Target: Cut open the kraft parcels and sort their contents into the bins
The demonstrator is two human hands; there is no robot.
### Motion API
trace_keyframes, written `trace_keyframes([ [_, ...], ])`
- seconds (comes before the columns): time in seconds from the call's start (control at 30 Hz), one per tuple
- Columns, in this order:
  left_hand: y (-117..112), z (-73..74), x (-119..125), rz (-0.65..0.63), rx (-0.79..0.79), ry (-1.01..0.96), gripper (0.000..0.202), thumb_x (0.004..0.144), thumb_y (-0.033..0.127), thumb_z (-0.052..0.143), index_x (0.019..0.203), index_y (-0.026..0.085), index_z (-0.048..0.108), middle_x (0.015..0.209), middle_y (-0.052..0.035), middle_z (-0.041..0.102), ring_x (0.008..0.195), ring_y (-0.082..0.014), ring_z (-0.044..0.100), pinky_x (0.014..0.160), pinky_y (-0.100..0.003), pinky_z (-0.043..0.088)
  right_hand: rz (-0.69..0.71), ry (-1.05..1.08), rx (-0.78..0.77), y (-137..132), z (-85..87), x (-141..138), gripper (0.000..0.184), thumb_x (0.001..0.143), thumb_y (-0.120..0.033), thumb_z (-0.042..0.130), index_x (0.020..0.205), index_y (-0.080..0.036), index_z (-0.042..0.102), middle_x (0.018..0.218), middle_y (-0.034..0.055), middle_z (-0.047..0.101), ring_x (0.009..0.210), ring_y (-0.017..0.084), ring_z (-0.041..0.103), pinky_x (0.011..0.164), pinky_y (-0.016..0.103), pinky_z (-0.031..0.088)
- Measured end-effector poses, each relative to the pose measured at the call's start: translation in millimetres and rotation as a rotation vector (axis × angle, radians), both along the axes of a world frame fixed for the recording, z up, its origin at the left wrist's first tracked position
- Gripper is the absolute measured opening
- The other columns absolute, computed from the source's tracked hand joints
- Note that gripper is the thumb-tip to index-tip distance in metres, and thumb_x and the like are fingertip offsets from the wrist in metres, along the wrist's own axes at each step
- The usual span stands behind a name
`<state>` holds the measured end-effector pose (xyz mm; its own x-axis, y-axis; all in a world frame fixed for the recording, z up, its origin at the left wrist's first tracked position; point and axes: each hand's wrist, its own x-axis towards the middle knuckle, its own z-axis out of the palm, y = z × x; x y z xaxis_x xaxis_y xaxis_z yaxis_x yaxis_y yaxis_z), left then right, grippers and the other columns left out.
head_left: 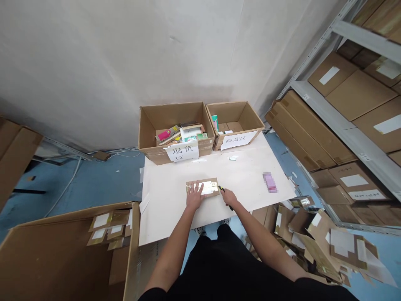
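Note:
A small flat cardboard parcel [207, 186] wrapped in shiny tape lies on the white table [169, 200]. My left hand [194, 196] rests flat on its left end, fingers spread. My right hand [229, 197] is closed around a utility knife [222, 190] with a yellow and black tip, which sits at the parcel's right edge.
Two open cardboard boxes with paper labels stand at the table's far edge: the left one [175, 131] holds several small packages, the right one [234, 122] a few. A pink item [270, 182] lies right. A large carton [62, 251] of parcels stands left, opened packaging [322, 242] is piled right, shelving [351, 117] beyond.

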<state>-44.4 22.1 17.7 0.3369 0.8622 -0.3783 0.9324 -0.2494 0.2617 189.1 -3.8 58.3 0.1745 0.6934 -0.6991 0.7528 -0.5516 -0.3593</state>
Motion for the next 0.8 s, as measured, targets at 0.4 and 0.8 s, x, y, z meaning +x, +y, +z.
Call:
trace_keyframes([
  [0.4,21,19.9,-12,0.047,0.043,0.02,0.062,0.104,0.048,0.037,0.163,0.03,0.036,0.174,-0.0065,0.028,0.161,-0.0326,0.017,0.126,-0.054,0.024,-0.293,0.049,0.096,-39,-21.7,-18,0.051,0.103,-0.067,0.042,0.116,-0.019,0.052,0.097,0.0085,0.075,0.068,0.018,0.074,0.062,0.023,0.052],
  [0.8,1,35.8,-29,0.131,-0.073,0.1,0.048,0.096,0.028,0.052,0.143,0.022,0.058,0.142,-0.0167,0.06,0.131,-0.0318,0.057,0.099,-0.041,0.051,-0.14,0.0,0.201,96,-7.9,-55,0.05,0.096,-0.059,0.061,0.125,-0.02,0.052,0.121,0.0161,0.072,0.108,0.029,0.072,0.075,0.031,0.053],
])
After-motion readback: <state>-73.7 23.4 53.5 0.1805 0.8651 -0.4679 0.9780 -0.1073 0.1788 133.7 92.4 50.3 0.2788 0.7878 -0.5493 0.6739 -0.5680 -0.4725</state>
